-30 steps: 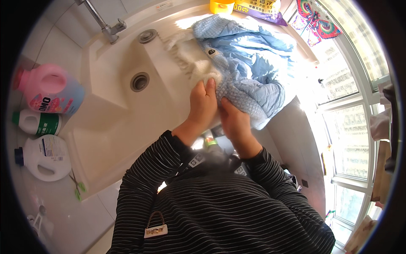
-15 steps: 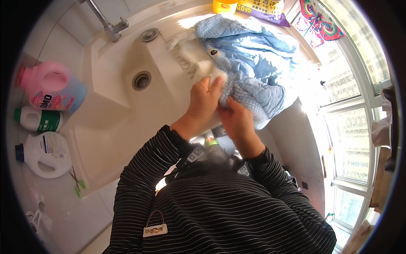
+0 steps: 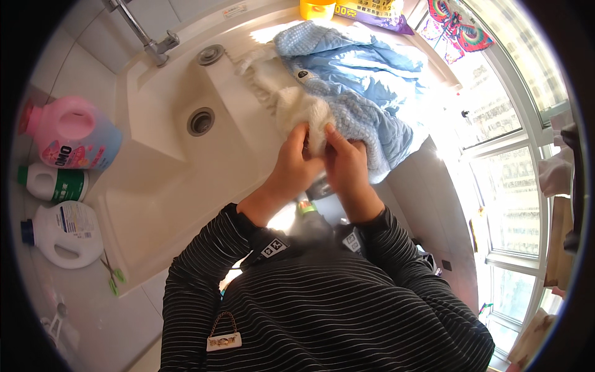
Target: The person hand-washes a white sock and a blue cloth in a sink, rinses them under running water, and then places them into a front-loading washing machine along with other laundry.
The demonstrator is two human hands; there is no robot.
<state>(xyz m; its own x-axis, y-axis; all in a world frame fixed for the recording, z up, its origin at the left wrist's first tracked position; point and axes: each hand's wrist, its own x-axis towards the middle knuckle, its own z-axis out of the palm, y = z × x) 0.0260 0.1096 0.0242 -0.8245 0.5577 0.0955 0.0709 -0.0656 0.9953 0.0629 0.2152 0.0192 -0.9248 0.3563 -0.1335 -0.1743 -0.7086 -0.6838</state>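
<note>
Your left hand (image 3: 291,166) is to the right of the drain (image 3: 201,121) and a little nearer to you; your right hand (image 3: 348,172) is close beside it, farther right of the drain. Your left grip pinches the fluffy cream trim (image 3: 317,115) between thumb and fingers, and your right grip pinches the same stretch, with its thumb pressed on the pile; some of your fingertips are hidden behind it.

The blue garment (image 3: 372,77) that carries this trim lies crumpled to the right of the drain and spreads away from you, sunlit on its far right. It shows smooth pale cloth and nubby plush, with a small dark badge (image 3: 302,74) on the side toward the drain.

Well left of the drain you have a pink and blue jug (image 3: 77,133), a white bottle (image 3: 43,183) with a green cap, and a white jug (image 3: 74,232) with a dark blue cap. Scissors (image 3: 112,271) with green handles lie left of the drain and nearer to you. The metal faucet (image 3: 149,44) is beyond the drain, to its left. A yellow cup (image 3: 317,9) and a purple and yellow bag (image 3: 378,22) are beyond the drain, well to its right.
</note>
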